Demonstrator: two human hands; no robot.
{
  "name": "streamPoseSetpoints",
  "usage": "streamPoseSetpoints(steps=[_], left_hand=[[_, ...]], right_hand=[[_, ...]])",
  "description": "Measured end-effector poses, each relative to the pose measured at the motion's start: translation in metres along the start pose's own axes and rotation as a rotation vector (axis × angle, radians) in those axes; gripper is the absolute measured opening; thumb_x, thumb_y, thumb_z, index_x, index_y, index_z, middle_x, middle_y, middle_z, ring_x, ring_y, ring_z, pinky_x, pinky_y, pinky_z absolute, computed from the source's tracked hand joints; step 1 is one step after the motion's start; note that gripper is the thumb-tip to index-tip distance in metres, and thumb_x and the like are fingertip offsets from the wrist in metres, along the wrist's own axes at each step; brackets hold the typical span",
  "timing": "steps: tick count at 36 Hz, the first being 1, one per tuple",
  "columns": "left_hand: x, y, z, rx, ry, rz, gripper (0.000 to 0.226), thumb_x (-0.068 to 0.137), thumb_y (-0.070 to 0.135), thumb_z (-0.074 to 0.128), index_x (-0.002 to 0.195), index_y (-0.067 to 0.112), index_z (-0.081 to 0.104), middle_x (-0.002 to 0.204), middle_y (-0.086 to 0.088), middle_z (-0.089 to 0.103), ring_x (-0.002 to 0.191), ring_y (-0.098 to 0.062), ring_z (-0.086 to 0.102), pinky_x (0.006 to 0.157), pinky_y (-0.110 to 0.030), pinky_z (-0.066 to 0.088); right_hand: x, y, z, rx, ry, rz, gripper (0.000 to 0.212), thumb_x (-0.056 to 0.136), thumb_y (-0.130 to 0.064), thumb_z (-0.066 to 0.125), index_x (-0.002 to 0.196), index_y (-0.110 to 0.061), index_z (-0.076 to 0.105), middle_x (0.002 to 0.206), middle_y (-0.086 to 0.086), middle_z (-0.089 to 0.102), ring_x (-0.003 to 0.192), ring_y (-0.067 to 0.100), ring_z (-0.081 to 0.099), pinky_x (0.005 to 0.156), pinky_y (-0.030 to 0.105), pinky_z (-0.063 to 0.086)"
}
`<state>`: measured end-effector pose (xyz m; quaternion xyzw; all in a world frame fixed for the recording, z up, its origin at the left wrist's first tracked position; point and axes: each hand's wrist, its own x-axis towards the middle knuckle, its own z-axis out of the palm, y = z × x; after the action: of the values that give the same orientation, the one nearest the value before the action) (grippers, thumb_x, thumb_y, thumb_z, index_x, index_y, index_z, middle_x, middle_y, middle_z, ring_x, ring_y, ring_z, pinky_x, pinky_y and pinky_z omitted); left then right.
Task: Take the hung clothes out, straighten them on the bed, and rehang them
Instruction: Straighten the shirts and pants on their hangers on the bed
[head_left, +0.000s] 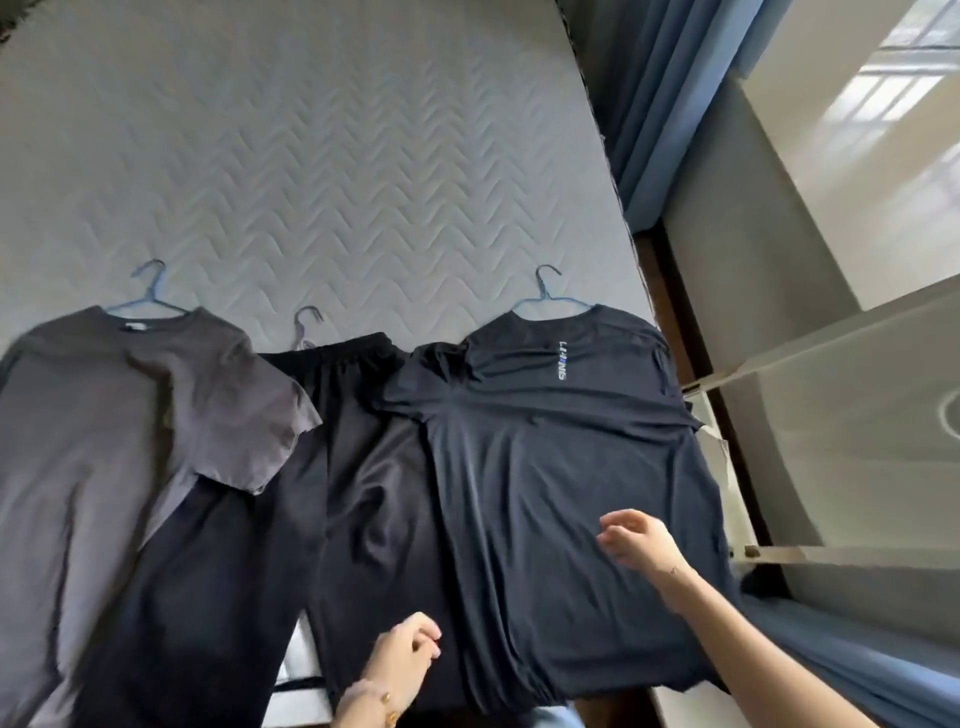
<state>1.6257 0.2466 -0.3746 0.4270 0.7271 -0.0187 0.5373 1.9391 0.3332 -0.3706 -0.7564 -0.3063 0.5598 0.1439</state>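
Navy T-shirt (561, 467) flat on bed (311, 156), lengthwise, collar (553, 318) pointing away

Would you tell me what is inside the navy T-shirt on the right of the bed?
A blue hanger: its hook and neck show above the navy T-shirt collar; its arms are covered by the fabric.

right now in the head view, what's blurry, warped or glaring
Head view: window glare on the glossy white panel top right; wide-angle bending bows the edges on that side; the grey t-shirt at the left border is smeared soft; the black trousers lose fold detail in the dark.
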Motion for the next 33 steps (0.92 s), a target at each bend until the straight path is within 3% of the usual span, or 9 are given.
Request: streamPoseSetpoints(steps=[3, 6, 11, 16, 20, 22, 25, 28, 33], left_hand=[[0.028, 0.042, 0.012, -0.018, 0.037, 0.066, 0.046, 0.080, 0.004, 0.046, 0.063, 0.045, 0.057, 0.060, 0.022, 0.066, 0.058, 0.004, 0.060, 0.072, -0.018, 0.052], [0.062, 0.069, 0.016, -0.024, 0.086, 0.136, 0.053, 0.081, 0.006, 0.045, 0.071, 0.058, 0.052, 0.072, 0.031, 0.064, 0.063, 0.002, 0.061, 0.069, -0.015, 0.049], [0.125, 0.077, 0.008, -0.015, 0.218, 0.154, 0.050, 0.082, 0.007, 0.050, 0.075, 0.057, 0.053, 0.077, 0.017, 0.067, 0.068, -0.001, 0.062, 0.071, -0.019, 0.050], [0.182, 0.067, -0.013, 0.126, 0.450, 0.228, 0.041, 0.083, 0.004, 0.053, 0.095, 0.042, 0.044, 0.109, 0.030, 0.046, 0.079, -0.006, 0.058, 0.068, -0.028, 0.050], [0.215, 0.055, -0.021, 0.139, 0.570, 0.253, 0.039, 0.081, 0.000, 0.055, 0.094, 0.035, 0.045, 0.097, 0.025, 0.052, 0.074, -0.016, 0.062, 0.065, -0.034, 0.051], [0.228, 0.047, -0.018, 0.136, 0.589, 0.267, 0.043, 0.080, -0.002, 0.056, 0.095, 0.036, 0.044, 0.101, 0.032, 0.047, 0.074, -0.014, 0.060, 0.066, -0.035, 0.052], [0.241, 0.038, -0.006, 0.208, 0.669, 0.312, 0.040, 0.076, 0.000, 0.058, 0.092, 0.034, 0.046, 0.103, 0.020, 0.047, 0.083, -0.009, 0.051, 0.063, -0.029, 0.047], [0.248, 0.026, 0.007, 0.387, 0.806, 0.440, 0.025, 0.071, 0.020, 0.039, 0.091, 0.032, 0.047, 0.098, 0.013, 0.046, 0.081, -0.012, 0.045, 0.070, -0.027, 0.039], [0.254, 0.014, 0.024, 0.480, 0.910, 0.520, 0.034, 0.069, 0.019, 0.034, 0.099, 0.020, 0.049, 0.100, 0.007, 0.046, 0.076, -0.014, 0.041, 0.074, -0.033, 0.036]], right_hand=[[0.058, -0.038, -0.027, -0.066, -0.012, -0.068, 0.019, 0.084, 0.002, 0.058, 0.087, -0.015, 0.064, 0.079, 0.006, 0.067, 0.069, 0.018, 0.058, 0.060, 0.024, 0.044], [0.121, -0.076, -0.043, -0.177, -0.006, -0.143, 0.018, 0.083, -0.001, 0.058, 0.094, -0.013, 0.066, 0.078, 0.002, 0.068, 0.070, 0.018, 0.059, 0.053, 0.020, 0.041], [0.206, -0.130, -0.050, -0.300, 0.038, -0.253, 0.023, 0.083, -0.006, 0.060, 0.104, -0.013, 0.069, 0.086, 0.003, 0.069, 0.084, 0.022, 0.063, 0.074, 0.028, 0.046], [0.273, -0.165, -0.048, -0.510, 0.073, -0.329, 0.029, 0.089, -0.010, 0.055, 0.116, -0.013, 0.065, 0.109, 0.009, 0.066, 0.100, 0.026, 0.061, 0.084, 0.029, 0.045], [0.312, -0.186, -0.045, -0.614, 0.116, -0.359, 0.036, 0.091, -0.010, 0.048, 0.126, -0.011, 0.059, 0.123, 0.011, 0.065, 0.114, 0.030, 0.059, 0.093, 0.033, 0.046], [0.331, -0.192, -0.045, -0.657, 0.126, -0.371, 0.041, 0.090, -0.009, 0.047, 0.130, -0.009, 0.056, 0.126, 0.013, 0.063, 0.117, 0.031, 0.058, 0.097, 0.034, 0.044], [0.357, -0.198, -0.047, -0.715, 0.150, -0.389, 0.051, 0.088, -0.007, 0.050, 0.139, -0.008, 0.048, 0.138, 0.015, 0.055, 0.126, 0.032, 0.052, 0.105, 0.036, 0.041], [0.374, -0.203, -0.048, -0.737, 0.183, -0.369, 0.060, 0.088, -0.005, 0.050, 0.146, -0.009, 0.037, 0.148, 0.016, 0.042, 0.134, 0.034, 0.043, 0.108, 0.038, 0.037], [0.403, -0.200, -0.051, -0.788, 0.196, -0.372, 0.062, 0.087, -0.009, 0.048, 0.147, -0.013, 0.035, 0.151, 0.012, 0.036, 0.134, 0.034, 0.041, 0.113, 0.051, 0.032]])
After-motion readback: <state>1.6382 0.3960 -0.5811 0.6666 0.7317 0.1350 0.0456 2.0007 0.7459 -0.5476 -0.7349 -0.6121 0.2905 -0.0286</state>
